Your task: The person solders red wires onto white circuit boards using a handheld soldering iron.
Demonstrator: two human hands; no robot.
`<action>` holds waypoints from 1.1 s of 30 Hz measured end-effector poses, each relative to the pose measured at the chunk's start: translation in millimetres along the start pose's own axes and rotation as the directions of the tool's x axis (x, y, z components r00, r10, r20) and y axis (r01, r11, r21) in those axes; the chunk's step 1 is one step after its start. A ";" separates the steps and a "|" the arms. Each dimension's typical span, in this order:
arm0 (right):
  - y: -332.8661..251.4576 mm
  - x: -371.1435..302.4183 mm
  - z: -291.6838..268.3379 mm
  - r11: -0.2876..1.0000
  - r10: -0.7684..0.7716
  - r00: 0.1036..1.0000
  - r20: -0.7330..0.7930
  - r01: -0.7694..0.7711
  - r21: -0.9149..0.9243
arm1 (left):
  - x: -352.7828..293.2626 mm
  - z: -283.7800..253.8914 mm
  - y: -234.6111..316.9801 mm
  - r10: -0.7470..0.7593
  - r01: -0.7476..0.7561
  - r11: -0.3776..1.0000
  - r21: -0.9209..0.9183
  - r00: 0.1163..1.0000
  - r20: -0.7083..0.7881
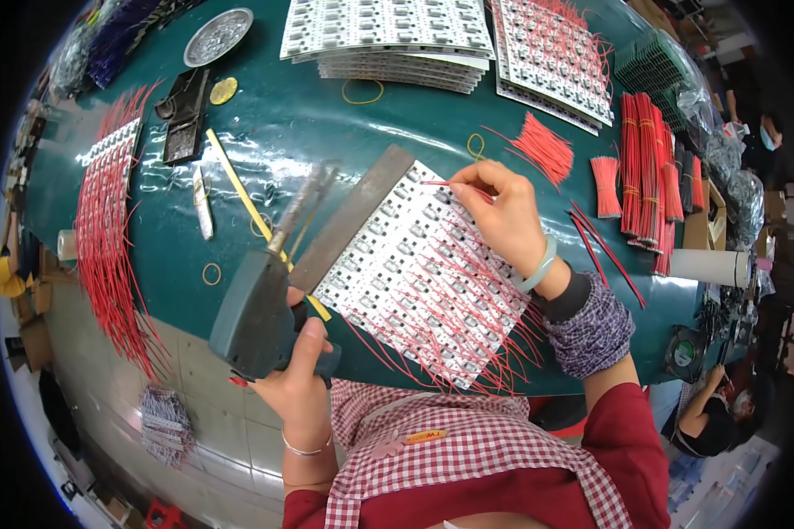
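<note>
My left hand (295,381) is wrapped round the handle of a dark green soldering gun (249,309), whose long metal tip points up and away from me. A white circuit board panel (372,251) lies slanted in front of me, with rows of small black parts. Many thin red wires stand out from its nearer and right rows. Along its upper left edge rests a flat grey metal bar (355,220). Over the board's far right part, my right hand (513,216) pinches thin red wires (438,182); one end reaches left over the board. The board lies below both hands.
Stacked white panels (388,31) and a wired panel stack (556,53) stand at the back. Red wire bundles (648,167) lie right, near a loose wire pile (543,148). Another wired panel (110,194), a black holder (185,115) and a metal bowl (219,37) sit left.
</note>
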State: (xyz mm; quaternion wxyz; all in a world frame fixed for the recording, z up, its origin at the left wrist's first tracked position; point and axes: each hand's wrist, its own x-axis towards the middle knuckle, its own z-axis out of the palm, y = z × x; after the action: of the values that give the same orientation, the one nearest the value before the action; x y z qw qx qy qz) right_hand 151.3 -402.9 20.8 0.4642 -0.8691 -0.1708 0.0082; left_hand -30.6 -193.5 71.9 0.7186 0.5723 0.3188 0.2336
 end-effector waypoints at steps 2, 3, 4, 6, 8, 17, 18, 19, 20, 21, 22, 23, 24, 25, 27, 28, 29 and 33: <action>6.2 -1.6 4.3 0.971 0.174 0.985 0.014 -0.174 0.166 | -1.4 7.8 3.3 -0.027 0.023 0.999 0.042 0.995 0.099; 7.3 -2.2 6.5 0.970 0.178 0.984 0.011 -0.177 0.169 | -1.6 9.3 2.6 -0.028 0.023 0.999 0.046 0.994 0.102; 8.4 -3.3 8.2 0.972 0.171 0.985 0.004 -0.169 0.162 | -2.5 10.1 1.6 -0.049 0.037 0.996 0.084 0.989 0.140; 12.4 -4.0 11.0 0.969 0.183 0.983 -0.005 -0.180 0.169 | -2.7 13.7 -0.6 -0.111 0.087 0.986 0.145 0.980 0.166; 9.0 -3.9 10.0 0.971 0.186 0.983 -0.001 -0.183 0.151 | 0.8 13.3 -10.1 -0.097 0.060 0.980 0.188 0.976 0.194; 9.1 -6.9 11.8 0.988 0.124 0.991 -0.050 -0.118 0.103 | 5.4 24.6 -25.1 -0.013 -0.069 0.945 0.319 0.969 0.246; 9.4 -7.0 11.2 0.991 0.106 0.993 -0.056 -0.100 0.093 | 5.7 25.8 -25.8 -0.010 -0.069 0.947 0.315 0.970 0.243; 9.8 -7.2 10.7 0.993 0.087 0.994 -0.061 -0.082 0.083 | 6.8 26.3 -26.1 -0.011 -0.068 0.946 0.316 0.970 0.244; 10.6 -7.6 10.4 0.993 0.089 0.994 -0.062 -0.084 0.083 | 8.2 26.4 -26.5 -0.008 -0.086 0.938 0.337 0.964 0.267; 11.5 -8.0 10.0 0.993 0.081 0.995 -0.064 -0.075 0.089 | 9.2 26.9 -26.8 -0.005 -0.103 0.929 0.356 0.957 0.290; 12.1 -8.2 9.8 0.993 0.073 0.995 -0.067 -0.067 0.096 | 9.6 27.8 -27.9 -0.006 -0.103 0.928 0.357 0.957 0.291; 12.0 -8.2 9.8 0.993 0.074 0.995 -0.067 -0.067 0.097 | 9.7 28.5 -29.3 0.014 -0.126 0.923 0.364 0.955 0.295; 11.6 -8.0 9.6 0.995 0.059 0.996 -0.070 -0.053 0.088 | 10.0 29.1 -30.0 0.034 -0.149 0.917 0.371 0.953 0.300; 11.2 -7.9 9.4 0.996 0.044 0.996 -0.074 -0.038 0.080 | 10.8 29.1 -30.0 0.034 -0.149 0.916 0.372 0.953 0.300; 11.1 -8.0 9.1 0.996 0.048 0.996 -0.073 -0.042 0.083 | 12.6 29.1 -30.4 0.012 -0.152 0.904 0.400 0.943 0.333; 11.0 -8.1 9.1 0.995 0.051 0.996 -0.071 -0.045 0.085 | 12.9 29.8 -30.8 0.011 -0.153 0.904 0.400 0.943 0.334; 10.9 -8.0 8.9 0.995 0.052 0.996 -0.072 -0.045 0.085 | 13.0 30.9 -31.3 0.031 -0.175 0.900 0.399 0.939 0.342; 11.9 -8.3 8.7 0.996 0.048 0.996 -0.072 -0.042 0.081 | 11.5 31.9 -29.4 0.073 -0.245 0.854 0.459 0.930 0.361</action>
State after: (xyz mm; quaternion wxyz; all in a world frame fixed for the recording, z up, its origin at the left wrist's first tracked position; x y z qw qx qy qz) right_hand 145.5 -404.5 5.0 0.5041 -0.8532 -0.1335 -0.0065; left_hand -0.4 -213.9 45.7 0.5682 0.7929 0.1938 0.1041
